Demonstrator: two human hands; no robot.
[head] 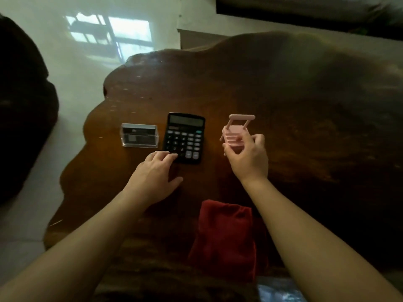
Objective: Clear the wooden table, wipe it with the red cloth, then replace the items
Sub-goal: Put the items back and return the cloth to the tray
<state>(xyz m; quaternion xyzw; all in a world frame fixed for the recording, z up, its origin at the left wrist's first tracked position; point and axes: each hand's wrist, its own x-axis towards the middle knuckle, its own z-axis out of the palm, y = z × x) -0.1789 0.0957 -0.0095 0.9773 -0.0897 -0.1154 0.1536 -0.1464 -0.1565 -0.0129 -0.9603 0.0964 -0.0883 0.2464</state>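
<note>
Right hand (246,158) pinches pink stand (236,132) between fingertips, lifted off table (305,105) — left hand (154,173) released, fingertips on calculator (185,138) near edge. Red cloth (224,238) lies between forearms.

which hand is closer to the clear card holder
Left. The left hand rests on the calculator's near corner, just right of the clear card holder. The right hand is farther right, beyond the calculator, holding the pink chair-shaped stand.
</note>
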